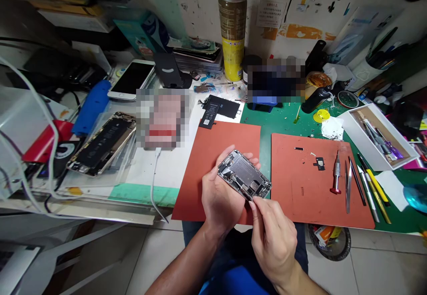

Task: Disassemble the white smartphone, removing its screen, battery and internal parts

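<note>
My left hand cradles an opened phone housing, its palm beneath and its fingers round the far side. Inside the housing the battery bay shows bare metal, with small boards and cables along its edges. At the near edge of the housing my right hand is closed in a pinch. Whatever lies between its thumb and finger is too small to make out. Under the hands lies a red-brown mat. Two black phone batteries rest crossed just beyond it.
To the right, a second mat bears a screwdriver, tweezers and small parts. A white box holds several tools. On the left lie another opened phone and a white cable. A spray can stands behind.
</note>
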`<move>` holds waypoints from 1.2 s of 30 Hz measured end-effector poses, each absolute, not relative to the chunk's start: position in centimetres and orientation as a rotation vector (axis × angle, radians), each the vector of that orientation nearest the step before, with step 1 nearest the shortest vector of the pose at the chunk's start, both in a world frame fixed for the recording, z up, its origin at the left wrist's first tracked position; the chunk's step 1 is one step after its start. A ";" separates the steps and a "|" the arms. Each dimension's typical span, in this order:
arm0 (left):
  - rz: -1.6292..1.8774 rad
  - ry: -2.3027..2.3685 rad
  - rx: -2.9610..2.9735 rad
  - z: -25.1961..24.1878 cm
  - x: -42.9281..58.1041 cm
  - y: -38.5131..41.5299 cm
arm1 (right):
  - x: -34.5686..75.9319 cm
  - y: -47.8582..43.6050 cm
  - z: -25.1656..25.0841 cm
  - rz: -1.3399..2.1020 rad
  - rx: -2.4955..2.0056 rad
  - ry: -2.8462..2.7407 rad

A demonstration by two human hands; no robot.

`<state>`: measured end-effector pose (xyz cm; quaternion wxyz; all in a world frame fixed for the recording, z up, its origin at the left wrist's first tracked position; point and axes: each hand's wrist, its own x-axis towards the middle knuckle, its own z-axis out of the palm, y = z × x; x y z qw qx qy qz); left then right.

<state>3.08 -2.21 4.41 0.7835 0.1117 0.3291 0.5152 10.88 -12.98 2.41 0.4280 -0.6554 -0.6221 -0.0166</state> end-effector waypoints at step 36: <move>1.108 0.737 0.258 4.3 3.2 -2.3 | 10.3 -12.8 1.8 -0.043 -1.637 -1.528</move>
